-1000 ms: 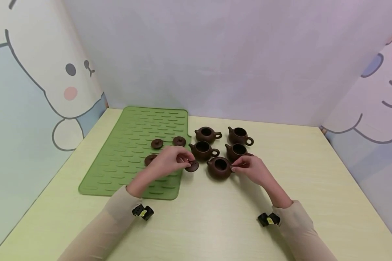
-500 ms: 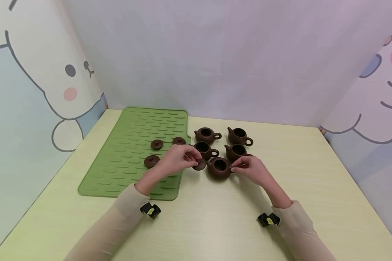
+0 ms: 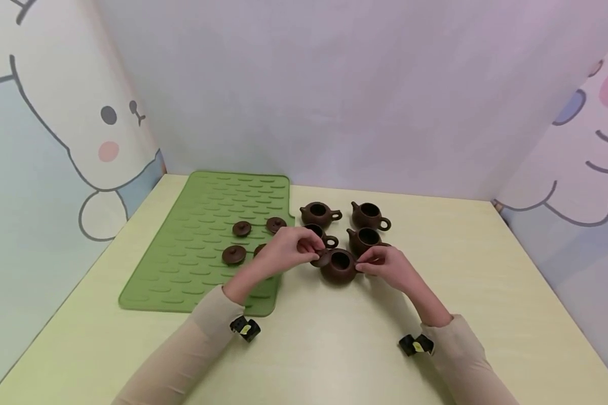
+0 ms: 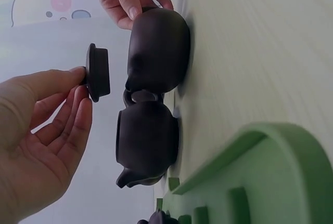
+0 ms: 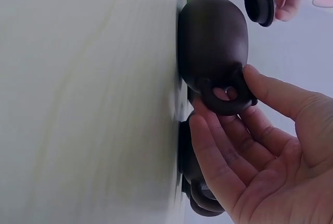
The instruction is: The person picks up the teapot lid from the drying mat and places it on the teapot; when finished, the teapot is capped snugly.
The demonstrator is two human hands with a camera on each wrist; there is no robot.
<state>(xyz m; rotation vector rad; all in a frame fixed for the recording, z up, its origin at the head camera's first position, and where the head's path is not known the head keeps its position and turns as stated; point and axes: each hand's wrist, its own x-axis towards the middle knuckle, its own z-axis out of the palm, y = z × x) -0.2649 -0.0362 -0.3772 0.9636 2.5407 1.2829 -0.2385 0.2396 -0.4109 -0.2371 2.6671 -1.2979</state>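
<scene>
My left hand [image 3: 310,250] pinches a small brown teapot lid [image 3: 320,258] by its knob and holds it just left of the open mouth of the nearest brown teapot [image 3: 338,266]. In the left wrist view the lid [image 4: 98,72] hangs clear of the teapot [image 4: 158,50], not seated. My right hand [image 3: 366,265] pinches that pot's loop handle [image 5: 229,93] between thumb and fingers, steadying the teapot [image 5: 213,42] on the table. The lid [image 5: 260,3] also shows at the top of the right wrist view.
Several more lidless brown teapots stand behind, the closest [image 3: 366,237] just beyond my right hand and another [image 4: 148,141] beside the held pot. Several lids [image 3: 241,228] lie on a green ribbed mat [image 3: 202,202] at left. Walls enclose the pale yellow table [image 3: 486,270].
My left hand has carried the lid rightward from the mat's edge to the rim of the nearest teapot. My right hand has stayed on the handle.
</scene>
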